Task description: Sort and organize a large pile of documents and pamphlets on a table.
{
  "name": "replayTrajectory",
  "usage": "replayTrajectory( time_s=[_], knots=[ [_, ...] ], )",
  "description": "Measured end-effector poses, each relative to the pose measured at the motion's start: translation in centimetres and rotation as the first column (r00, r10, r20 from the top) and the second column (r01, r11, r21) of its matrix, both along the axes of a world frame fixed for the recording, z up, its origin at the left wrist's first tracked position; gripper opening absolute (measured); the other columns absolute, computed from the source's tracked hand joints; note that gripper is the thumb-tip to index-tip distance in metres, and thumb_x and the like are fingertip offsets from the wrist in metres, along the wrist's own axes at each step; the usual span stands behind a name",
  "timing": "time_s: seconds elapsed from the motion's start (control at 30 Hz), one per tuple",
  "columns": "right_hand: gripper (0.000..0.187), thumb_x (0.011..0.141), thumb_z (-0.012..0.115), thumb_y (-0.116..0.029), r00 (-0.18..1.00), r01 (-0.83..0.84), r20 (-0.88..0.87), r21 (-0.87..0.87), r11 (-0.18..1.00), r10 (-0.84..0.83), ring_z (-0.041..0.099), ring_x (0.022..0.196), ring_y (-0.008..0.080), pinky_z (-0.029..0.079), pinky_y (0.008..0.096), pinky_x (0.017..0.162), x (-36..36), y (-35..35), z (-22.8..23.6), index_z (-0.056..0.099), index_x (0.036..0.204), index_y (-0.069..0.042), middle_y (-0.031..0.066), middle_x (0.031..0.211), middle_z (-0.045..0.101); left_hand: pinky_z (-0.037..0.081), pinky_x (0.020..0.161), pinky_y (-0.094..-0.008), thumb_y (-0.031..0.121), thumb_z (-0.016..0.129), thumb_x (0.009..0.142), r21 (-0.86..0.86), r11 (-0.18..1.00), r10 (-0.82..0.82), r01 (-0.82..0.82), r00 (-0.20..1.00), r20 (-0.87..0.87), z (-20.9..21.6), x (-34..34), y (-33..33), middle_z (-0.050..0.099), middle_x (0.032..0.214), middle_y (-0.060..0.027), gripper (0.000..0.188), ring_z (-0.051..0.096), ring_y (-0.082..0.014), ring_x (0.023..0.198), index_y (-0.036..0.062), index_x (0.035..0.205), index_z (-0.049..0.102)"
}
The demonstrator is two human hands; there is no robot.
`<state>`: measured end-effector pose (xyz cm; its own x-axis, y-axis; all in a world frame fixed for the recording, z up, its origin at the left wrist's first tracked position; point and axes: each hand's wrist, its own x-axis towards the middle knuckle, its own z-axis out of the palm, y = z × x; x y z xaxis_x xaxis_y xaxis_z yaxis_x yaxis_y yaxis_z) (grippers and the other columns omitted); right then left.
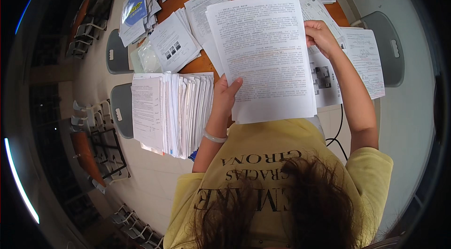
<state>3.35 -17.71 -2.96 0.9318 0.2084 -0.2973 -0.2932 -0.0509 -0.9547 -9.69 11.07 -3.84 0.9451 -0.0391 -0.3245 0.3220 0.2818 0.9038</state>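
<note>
A few white printed sheets (265, 61), closely covered in text with some lines marked in orange, are held up in front of my chest. My left hand (226, 94) pinches their lower left edge, its thumb lying on top. At the upper right edge, my right hand (321, 37) has its fingers curled against the paper; part of them is hidden behind it. Beyond the sheets, more printed papers (206, 7) are spread over the brown wooden table (201, 65).
Beside my left forearm stands a thick stack of papers (183, 113). Further left are a blue-covered booklet (135, 8) and a clear plastic sleeve (149, 59). Loose papers (366, 61) lie at right. Grey chairs (390, 49) surround the table; a black cable (339, 131) hangs below it.
</note>
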Motion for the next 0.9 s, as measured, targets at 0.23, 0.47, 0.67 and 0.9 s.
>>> replayTrajectory(
  time_s=[0.23, 0.47, 0.67, 0.9],
  knots=[
    [0.013, 0.087, 0.056, -0.013, 0.996, 0.072, 0.052, -0.002, 0.997, -0.072, 0.053, 0.057, 0.0021, 0.043, 0.0159, 0.052, 0.0, 0.5, 0.0, 0.065, 0.086, -0.003, -0.0014, 0.072, 0.062, 0.043, 0.087, -0.0280, 0.006, 0.051, 0.089, 0.017, 1.000, 0.000, 0.000, 1.000, -0.018, 0.1, -0.1, 0.0, 0.060, 0.110, -0.0090, 0.026, 0.056, -0.0153, 0.098, -0.0028, 0.114, 0.054],
    [0.011, 0.084, 0.058, -0.007, 0.976, 0.036, 0.210, 0.101, 0.994, -0.057, 0.054, 0.058, 0.0045, 0.043, 0.0179, 0.053, 0.6, 0.3, -0.8, 0.063, 0.092, 0.000, 0.0016, 0.072, 0.062, 0.043, 0.086, -0.0278, 0.005, 0.051, 0.089, 0.000, 1.000, -0.008, 0.008, 1.000, -0.005, 0.0, 0.1, 0.2, 0.060, 0.110, -0.0093, 0.027, 0.057, -0.0157, 0.098, -0.0038, 0.114, 0.053],
    [0.013, 0.084, 0.060, -0.010, 0.979, 0.204, -0.067, 0.204, 0.958, -0.194, 0.052, 0.058, 0.0038, 0.042, 0.0171, 0.055, 0.1, 1.3, 1.1, 0.064, 0.093, -0.002, 0.0005, 0.075, 0.062, 0.043, 0.087, -0.0278, 0.005, 0.051, 0.089, 0.026, 1.000, 0.003, -0.003, 1.000, -0.010, -0.1, 0.1, 0.1, 0.060, 0.111, -0.0096, 0.027, 0.057, -0.0156, 0.098, -0.0037, 0.115, 0.052],
    [0.016, 0.082, 0.065, -0.011, 0.976, 0.052, 0.215, -0.116, 0.992, -0.026, 0.052, 0.059, 0.0049, 0.041, 0.0178, 0.056, 0.2, 1.2, -0.8, 0.063, 0.094, 0.000, 0.0003, 0.073, 0.062, 0.043, 0.087, -0.0277, 0.006, 0.052, 0.089, 0.070, 0.998, -0.003, 0.004, 1.000, -0.003, 0.0, 0.1, 0.3, 0.060, 0.110, -0.0092, 0.027, 0.056, -0.0154, 0.098, -0.0035, 0.114, 0.053]
  ],
)
